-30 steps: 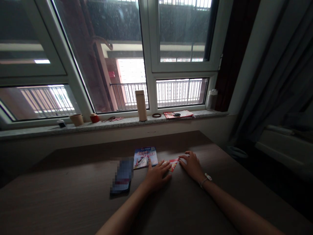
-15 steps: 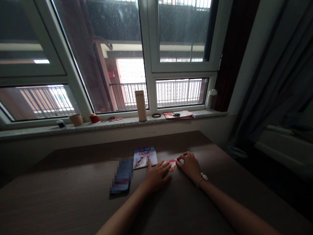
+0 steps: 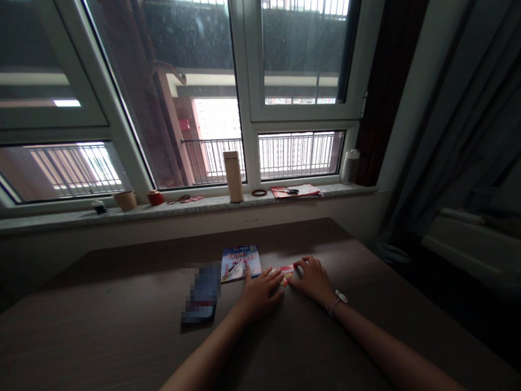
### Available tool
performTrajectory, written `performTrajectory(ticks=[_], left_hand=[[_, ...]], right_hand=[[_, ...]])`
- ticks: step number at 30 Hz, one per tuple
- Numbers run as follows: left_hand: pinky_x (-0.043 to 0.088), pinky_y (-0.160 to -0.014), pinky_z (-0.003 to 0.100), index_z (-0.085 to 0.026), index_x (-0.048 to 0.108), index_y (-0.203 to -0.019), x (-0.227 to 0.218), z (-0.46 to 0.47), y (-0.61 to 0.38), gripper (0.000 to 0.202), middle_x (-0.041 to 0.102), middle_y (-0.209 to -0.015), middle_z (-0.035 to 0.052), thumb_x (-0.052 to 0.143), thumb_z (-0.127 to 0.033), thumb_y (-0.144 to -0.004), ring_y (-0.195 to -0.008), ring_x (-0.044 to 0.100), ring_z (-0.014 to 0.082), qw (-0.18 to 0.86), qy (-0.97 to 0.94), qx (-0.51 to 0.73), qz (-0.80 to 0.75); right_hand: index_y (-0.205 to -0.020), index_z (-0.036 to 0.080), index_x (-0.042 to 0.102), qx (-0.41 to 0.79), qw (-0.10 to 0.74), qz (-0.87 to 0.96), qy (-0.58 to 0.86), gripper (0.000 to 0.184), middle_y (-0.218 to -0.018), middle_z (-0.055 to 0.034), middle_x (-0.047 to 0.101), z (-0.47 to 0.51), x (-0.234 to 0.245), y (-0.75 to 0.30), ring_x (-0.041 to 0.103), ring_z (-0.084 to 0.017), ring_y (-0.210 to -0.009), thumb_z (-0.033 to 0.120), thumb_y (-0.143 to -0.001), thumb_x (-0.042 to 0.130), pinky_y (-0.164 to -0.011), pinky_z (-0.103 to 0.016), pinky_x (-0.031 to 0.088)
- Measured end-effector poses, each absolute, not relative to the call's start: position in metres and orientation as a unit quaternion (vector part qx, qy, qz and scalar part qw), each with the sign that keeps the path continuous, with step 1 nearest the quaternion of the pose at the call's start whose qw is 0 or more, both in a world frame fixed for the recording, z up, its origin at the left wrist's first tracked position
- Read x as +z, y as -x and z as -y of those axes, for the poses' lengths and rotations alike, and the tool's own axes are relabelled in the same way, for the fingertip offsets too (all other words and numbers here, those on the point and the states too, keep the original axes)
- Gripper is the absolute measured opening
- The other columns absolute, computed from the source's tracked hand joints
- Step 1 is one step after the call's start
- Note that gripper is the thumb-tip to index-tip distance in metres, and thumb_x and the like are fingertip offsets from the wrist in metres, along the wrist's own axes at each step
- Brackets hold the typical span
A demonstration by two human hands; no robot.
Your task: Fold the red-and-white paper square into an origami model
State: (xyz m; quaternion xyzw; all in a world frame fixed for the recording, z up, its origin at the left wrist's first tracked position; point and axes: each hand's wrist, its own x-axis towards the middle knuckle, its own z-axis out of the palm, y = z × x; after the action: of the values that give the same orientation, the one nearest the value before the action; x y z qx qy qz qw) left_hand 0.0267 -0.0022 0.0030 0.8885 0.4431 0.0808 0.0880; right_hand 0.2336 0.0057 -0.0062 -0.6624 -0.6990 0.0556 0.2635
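Note:
A small red-and-yellow printed paper (image 3: 287,270) lies on the brown table, partly covered by my fingers. My left hand (image 3: 260,293) rests flat and open, its fingers spread. Some of its fingertips press the paper's left part, and one reaches the lower right of a blue printed booklet (image 3: 240,263). At the paper's right edge, my right hand (image 3: 315,278) is curled, with thumb and forefinger on the edge. A bracelet (image 3: 337,300) circles the right wrist.
A dark, pixelated phone-like object (image 3: 201,296) lies left of my left hand. Along the windowsill (image 3: 211,203) stand a tan flask (image 3: 233,176), a paper cup (image 3: 125,200), a red spool-like item (image 3: 155,197), scissors on red papers (image 3: 293,191) and a clear bottle (image 3: 350,167).
My right thumb has shifted down and left along the paper's edge, away from the forefinger, and more of the paper shows. The left hand stays in place.

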Motion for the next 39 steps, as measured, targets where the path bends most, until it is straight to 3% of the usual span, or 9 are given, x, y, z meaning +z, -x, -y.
performTrajectory(ticks=[4,14,19,23,27,30,33,39], left_hand=[[-0.013,-0.116,0.06,-0.04,0.032,-0.148,0.004,0.003,-0.027,0.051,0.035,-0.156,-0.0023,0.034,-0.049,-0.098,-0.146,0.026,0.025,0.087,-0.889,0.082,-0.443],[-0.015,-0.111,0.067,-0.04,0.033,-0.147,0.003,0.003,-0.027,0.051,0.034,-0.156,-0.0024,0.037,-0.049,-0.097,-0.146,0.027,0.0269,0.096,-0.884,0.087,-0.449],[-0.018,-0.11,0.068,-0.041,0.032,-0.147,0.004,0.004,-0.026,0.051,0.034,-0.156,-0.0033,0.037,-0.049,-0.098,-0.146,0.026,0.026,0.103,-0.886,0.094,-0.442],[-0.018,-0.109,0.069,-0.041,0.032,-0.147,0.004,0.004,-0.026,0.05,0.034,-0.156,-0.0033,0.036,-0.049,-0.098,-0.146,0.026,0.026,0.102,-0.887,0.095,-0.44],[-0.018,-0.108,0.07,-0.041,0.031,-0.148,0.002,0.002,-0.026,0.051,0.034,-0.156,-0.0025,0.038,-0.048,-0.098,-0.146,0.027,0.0273,0.1,-0.889,0.096,-0.437],[-0.017,-0.108,0.07,-0.041,0.03,-0.148,0.002,0.003,-0.026,0.052,0.035,-0.156,-0.0023,0.04,-0.047,-0.097,-0.146,0.027,0.0279,0.097,-0.889,0.097,-0.437],[-0.015,-0.11,0.07,-0.041,0.031,-0.148,0.002,0.003,-0.027,0.052,0.035,-0.155,-0.0021,0.04,-0.046,-0.097,-0.146,0.028,0.0276,0.091,-0.89,0.097,-0.437],[-0.011,-0.111,0.07,-0.04,0.03,-0.148,0.002,0.003,-0.026,0.053,0.036,-0.155,-0.0003,0.04,-0.047,-0.097,-0.146,0.028,0.0282,0.083,-0.892,0.094,-0.435]], right_hand=[[-0.112,0.023,0.066,0.057,0.258,0.71,0.653,0.047,-0.124,-0.0123,0.056,-0.006,-0.01,-0.234,0.048,-0.03,-0.12,0.049,-0.073,0.069,-0.105,-0.041,0.033],[-0.117,0.02,0.061,0.063,0.254,0.722,0.64,0.063,-0.131,-0.0154,0.052,-0.003,-0.016,-0.233,0.043,-0.033,-0.128,0.06,-0.069,0.069,-0.114,-0.049,0.02],[-0.118,0.021,0.061,0.074,0.261,0.723,0.635,0.066,-0.132,-0.0143,0.051,-0.005,-0.019,-0.237,0.043,-0.032,-0.128,0.063,-0.067,0.071,-0.115,-0.05,0.02],[-0.115,0.022,0.064,0.077,0.282,0.723,0.626,0.055,-0.129,-0.0123,0.054,-0.008,-0.022,-0.24,0.046,-0.03,-0.125,0.056,-0.073,0.07,-0.112,-0.047,0.026],[-0.115,0.021,0.066,0.088,0.328,0.713,0.613,0.04,-0.124,-0.0119,0.055,-0.01,-0.022,-0.244,0.048,-0.029,-0.121,0.041,-0.08,0.067,-0.108,-0.044,0.033],[-0.102,0.025,0.072,0.103,0.361,0.722,0.581,0.022,-0.119,-0.0091,0.057,-0.009,-0.021,-0.247,0.048,-0.027,-0.118,0.033,-0.084,0.063,-0.106,-0.043,0.036],[-0.086,0.028,0.076,0.121,0.371,0.743,0.544,0.014,-0.116,-0.0066,0.059,-0.009,-0.02,-0.248,0.048,-0.026,-0.117,0.031,-0.084,0.063,-0.106,-0.043,0.036],[-0.08,0.031,0.077,0.145,0.355,0.765,0.517,0.008,-0.123,-0.0043,0.057,-0.008,-0.024,-0.246,0.04,-0.027,-0.126,0.03,-0.079,0.07,-0.113,-0.047,0.028]])
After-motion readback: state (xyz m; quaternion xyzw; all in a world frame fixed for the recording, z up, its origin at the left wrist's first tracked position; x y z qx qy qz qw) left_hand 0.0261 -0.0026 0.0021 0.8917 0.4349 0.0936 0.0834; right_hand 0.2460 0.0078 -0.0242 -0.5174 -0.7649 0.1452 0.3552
